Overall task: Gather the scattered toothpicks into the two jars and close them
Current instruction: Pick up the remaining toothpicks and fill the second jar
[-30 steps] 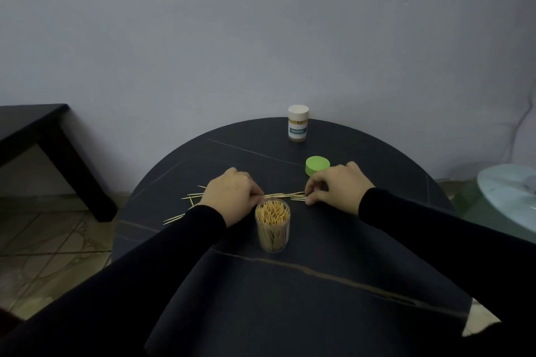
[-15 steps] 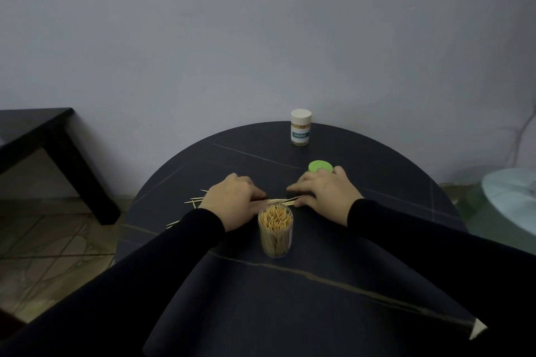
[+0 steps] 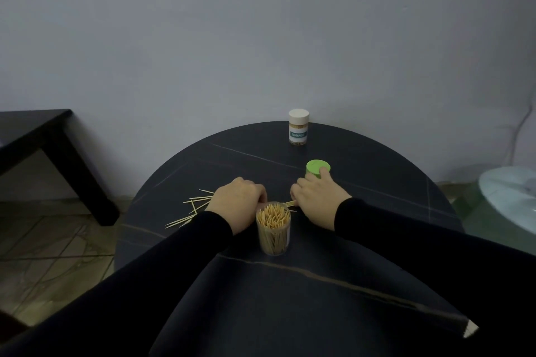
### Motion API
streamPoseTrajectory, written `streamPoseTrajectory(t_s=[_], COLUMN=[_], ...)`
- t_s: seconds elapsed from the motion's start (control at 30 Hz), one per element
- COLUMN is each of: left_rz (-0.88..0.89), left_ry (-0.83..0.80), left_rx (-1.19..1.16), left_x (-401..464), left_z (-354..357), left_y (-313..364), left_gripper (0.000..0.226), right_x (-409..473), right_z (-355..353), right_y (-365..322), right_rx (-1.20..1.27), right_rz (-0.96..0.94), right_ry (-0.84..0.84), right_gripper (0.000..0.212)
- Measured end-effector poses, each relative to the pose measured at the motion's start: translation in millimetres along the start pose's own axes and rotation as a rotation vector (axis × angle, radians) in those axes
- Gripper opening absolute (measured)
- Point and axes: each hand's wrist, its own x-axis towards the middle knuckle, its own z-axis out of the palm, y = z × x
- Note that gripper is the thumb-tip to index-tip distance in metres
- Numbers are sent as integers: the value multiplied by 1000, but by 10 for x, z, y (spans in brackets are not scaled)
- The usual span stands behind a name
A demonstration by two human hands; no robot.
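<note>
A clear open jar (image 3: pixel 273 229) packed with upright toothpicks stands at the middle of the round dark table (image 3: pixel 377 211). Just behind it lies a small bundle of toothpicks (image 3: pixel 290 203), mostly hidden between my hands. My left hand (image 3: pixel 236 203) is curled over the bundle's left end. Fingers bent down, my right hand (image 3: pixel 317 200) holds the right end, and one fingertip overlaps the green lid (image 3: pixel 314 167) lying behind it. Several loose toothpicks (image 3: pixel 193 207) lie scattered left of my left hand. A second jar (image 3: pixel 298 127) with a white lid stands shut at the far edge.
A black side table (image 3: pixel 43 139) stands on the floor to the left. A pale round glass table (image 3: pixel 510 197) is at the right edge. The grey wall rises right behind the round table.
My right hand has slid left toward my left hand, so the gap between them has closed and less of the bundle shows. My left hand has stayed almost still.
</note>
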Motion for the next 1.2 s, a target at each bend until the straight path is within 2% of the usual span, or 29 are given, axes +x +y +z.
streamPoseTrajectory(t_s=[0.23, 0.5, 0.73, 0.87, 1.0, 1.2], left_rz=[88, 51, -28, -14, -22, -68], left_ry=[11, 67, 152, 111, 139, 234], left_rx=[120, 107, 58, 72, 59, -60], left_x=[-4, -23, -11, -40, -54, -123], left_z=[-18, 0, -29, -21, -54, -132], left_y=[8, -26, -115, -98, -98, -136], left_gripper=[28, 25, 22, 23, 23, 22], right_x=[-7, -39, -48, -70, -88, -146], right_z=[-19, 14, 17, 21, 5, -134], right_y=[-13, 30, 96, 77, 62, 70], right_rx=[-114, -70, 348, 429, 515, 828], right_rz=[-27, -52, 18, 24, 63, 151], right_ry=[-31, 18, 62, 21, 22, 21], right_gripper=[36, 34, 29, 23, 19, 18])
